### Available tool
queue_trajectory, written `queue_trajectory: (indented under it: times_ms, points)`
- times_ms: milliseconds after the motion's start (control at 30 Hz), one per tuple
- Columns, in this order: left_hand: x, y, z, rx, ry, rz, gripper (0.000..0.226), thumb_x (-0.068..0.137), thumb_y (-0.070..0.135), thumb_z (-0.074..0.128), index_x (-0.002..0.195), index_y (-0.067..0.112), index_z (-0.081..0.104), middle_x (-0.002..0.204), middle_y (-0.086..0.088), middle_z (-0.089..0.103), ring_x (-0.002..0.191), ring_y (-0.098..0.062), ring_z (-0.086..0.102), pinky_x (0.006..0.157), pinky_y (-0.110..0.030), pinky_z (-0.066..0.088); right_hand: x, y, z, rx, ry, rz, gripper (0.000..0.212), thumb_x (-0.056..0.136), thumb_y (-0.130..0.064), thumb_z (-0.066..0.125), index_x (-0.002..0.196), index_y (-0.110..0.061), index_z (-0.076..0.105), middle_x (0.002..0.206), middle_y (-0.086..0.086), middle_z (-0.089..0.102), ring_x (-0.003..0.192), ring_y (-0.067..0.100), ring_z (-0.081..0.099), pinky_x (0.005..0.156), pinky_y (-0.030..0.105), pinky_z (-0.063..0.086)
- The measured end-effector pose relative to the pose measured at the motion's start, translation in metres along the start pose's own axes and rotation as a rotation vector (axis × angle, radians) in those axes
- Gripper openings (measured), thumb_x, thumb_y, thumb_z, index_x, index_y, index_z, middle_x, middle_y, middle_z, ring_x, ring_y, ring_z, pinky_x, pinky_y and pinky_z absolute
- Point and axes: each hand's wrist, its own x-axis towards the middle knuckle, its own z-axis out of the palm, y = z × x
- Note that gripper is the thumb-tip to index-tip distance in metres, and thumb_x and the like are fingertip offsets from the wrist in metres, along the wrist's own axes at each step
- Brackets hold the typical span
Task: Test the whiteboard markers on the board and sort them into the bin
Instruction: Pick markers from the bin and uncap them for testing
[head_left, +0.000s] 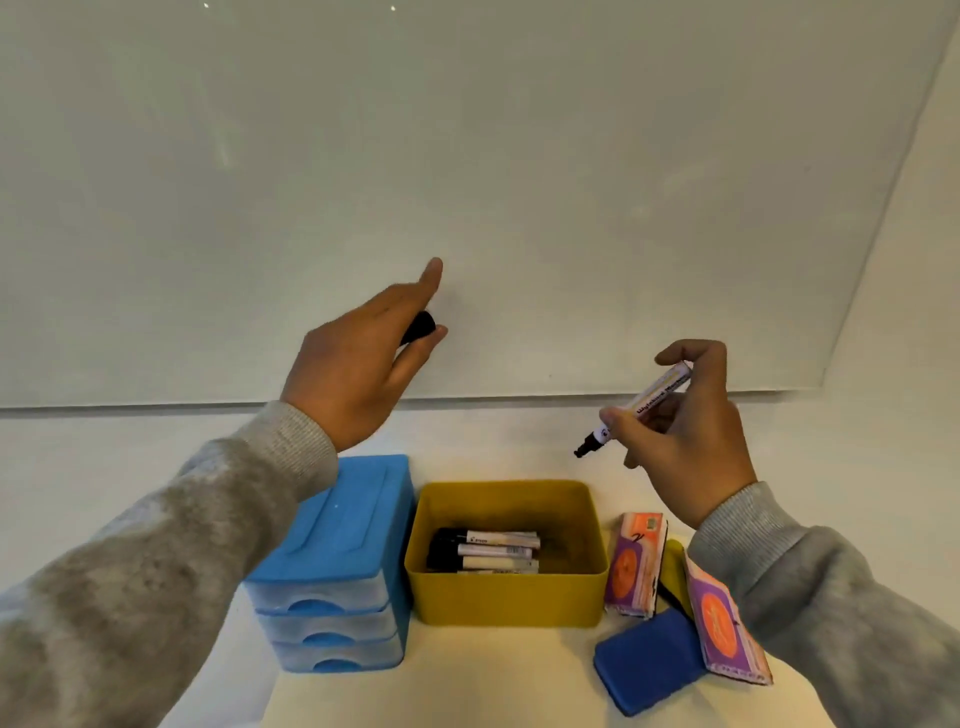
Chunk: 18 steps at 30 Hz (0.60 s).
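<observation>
At whiteboard (467, 156) — left hand (358, 358) grips cap (418, 327); right hand (685, 431) pinches marker (641, 402).

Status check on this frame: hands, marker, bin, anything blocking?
Right hand grips uncapped whiteboard marker, tip down. Left hand holds black cap near whiteboard. Yellow bin holds several markers. Nothing blocking.
</observation>
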Motion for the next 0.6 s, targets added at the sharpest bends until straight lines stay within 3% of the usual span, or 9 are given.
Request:
queue_trajectory:
  times_ms: [67, 167, 233, 300, 400, 500, 600]
  points:
    - [-0.023, 0.006, 0.006, -0.135, -0.068, -0.049, 0.052, 0.101, 0.049, 0.039, 0.151, 0.037, 0.036, 0.108, 0.019, 0.066, 0.093, -0.003, 0.065, 0.079, -0.035, 0.057, -0.009, 0.001, 0.003, 0.028, -0.018, 0.046, 0.058, 0.084, -0.010, 0.079, 0.115, -0.027, 0.033, 0.074, 0.016, 0.070, 0.051, 0.025, 0.065, 0.052, 0.032, 0.057]
    - [-0.059, 0.019, 0.016, -0.166, -0.057, -0.107, 0.024, 0.101, 0.038, 0.050, 0.120, 0.032, 0.064, 0.071, 0.024, 0.057, 0.066, 0.002, 0.057, 0.060, -0.026, 0.047, -0.023, 0.005, 0.009, 0.076, -0.101, 0.129, 0.053, 0.084, -0.012, 0.079, 0.115, -0.029, 0.040, 0.070, 0.013, 0.071, 0.054, 0.027, 0.067, 0.055, 0.035, 0.058]
    - [-0.082, 0.026, 0.017, -0.171, -0.049, -0.171, 0.011, 0.099, 0.034, 0.055, 0.097, 0.030, 0.066, 0.062, 0.018, 0.056, 0.058, -0.003, 0.054, 0.055, -0.028, 0.042, -0.032, 0.006, 0.013, 0.136, -0.125, 0.173, 0.048, 0.083, -0.011, 0.080, 0.113, -0.027, 0.046, 0.069, 0.017, 0.069, 0.054, 0.027, 0.066, 0.052, 0.030, 0.055]
    - [-0.104, 0.026, 0.018, -0.285, -0.104, -0.297, 0.018, 0.097, 0.034, 0.057, 0.085, 0.023, 0.065, 0.059, 0.007, 0.056, 0.055, -0.009, 0.051, 0.054, -0.033, 0.043, -0.044, 0.009, 0.018, 0.199, -0.133, 0.224, 0.043, 0.084, -0.010, 0.078, 0.113, -0.024, 0.049, 0.069, 0.019, 0.068, 0.053, 0.024, 0.064, 0.052, 0.027, 0.053]
    - [-0.124, 0.024, 0.014, -0.585, -0.188, -0.454, 0.033, 0.089, 0.042, 0.058, 0.078, 0.011, 0.064, 0.064, -0.013, 0.052, 0.059, -0.026, 0.046, 0.060, -0.043, 0.042, -0.061, 0.019, 0.026, 0.314, -0.130, 0.326, 0.037, 0.089, -0.009, 0.073, 0.117, -0.018, 0.052, 0.070, 0.015, 0.070, 0.055, 0.022, 0.063, 0.056, 0.034, 0.055]
    - [-0.129, 0.031, 0.015, -0.877, -0.219, -0.567, 0.038, 0.090, 0.036, 0.049, 0.077, 0.005, 0.067, 0.055, 0.002, 0.036, 0.053, -0.015, 0.031, 0.050, -0.028, 0.029, -0.074, 0.025, 0.034, 0.453, -0.082, 0.430, 0.035, 0.091, -0.008, 0.070, 0.121, -0.017, 0.053, 0.069, 0.011, 0.068, 0.058, 0.021, 0.062, 0.056, 0.032, 0.052]
    - [-0.128, 0.044, 0.024, -0.919, -0.286, -0.601, 0.037, 0.104, 0.019, 0.042, 0.086, 0.003, 0.070, 0.052, 0.012, 0.039, 0.052, -0.010, 0.033, 0.050, -0.022, 0.028, -0.082, 0.024, 0.041, 0.583, -0.045, 0.477, 0.031, 0.094, -0.005, 0.066, 0.122, -0.013, 0.056, 0.070, 0.009, 0.066, 0.059, 0.020, 0.061, 0.055, 0.029, 0.051]
